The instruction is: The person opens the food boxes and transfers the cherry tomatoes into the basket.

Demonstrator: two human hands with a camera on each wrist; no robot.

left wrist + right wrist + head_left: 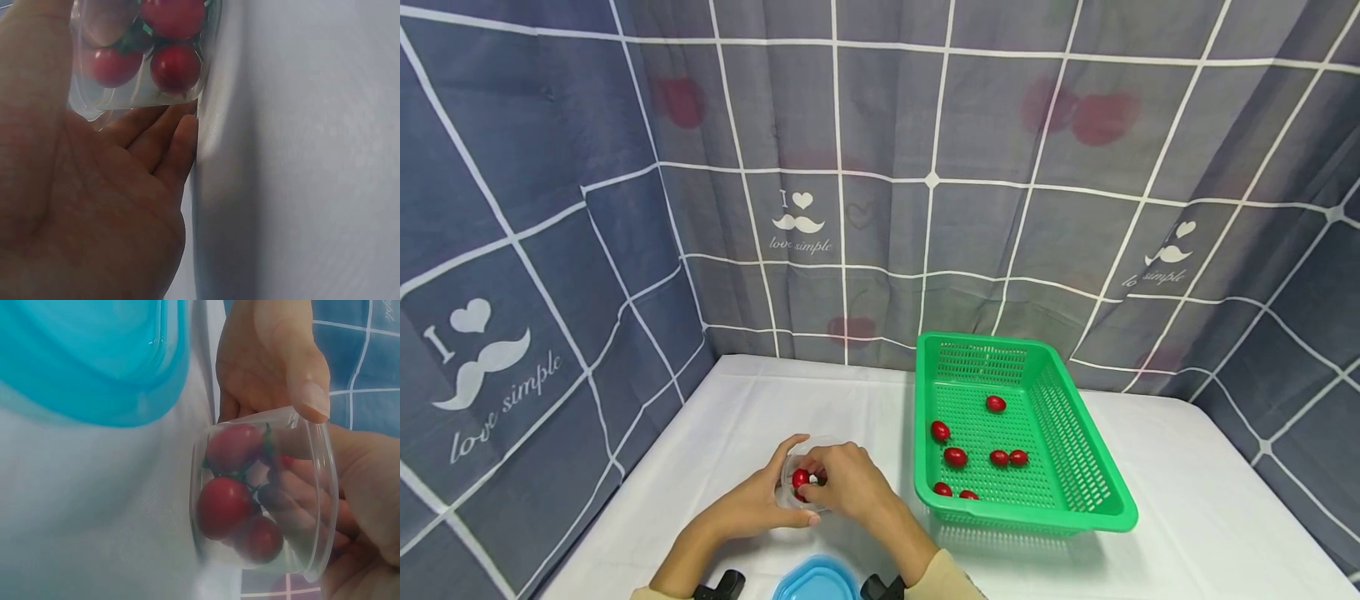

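A small clear plastic container (pixel 329 506) stands on the white cloth with several red cherry tomatoes (pixel 224 507) inside, some with green stems. My left hand (pixel 752 500) holds it from the left, thumb on the near side and fingers curved round the far side. From the right, my right hand (pixel 853 483) reaches into its opening. Its curled fingertips pinch a cherry tomato (pixel 801 478), partly hidden by the fingers. Close in front of the hands lies a blue lid-like piece (pixel 817 581), cut off by the head view's lower edge.
To the right stands a green perforated basket (pixel 1097 467) with several red cherry tomatoes (pixel 955 457) spread over its bottom. A white cloth (pixel 850 392) covers the table. Grey-blue checked curtains (pixel 887 208) hang at the back and both sides.
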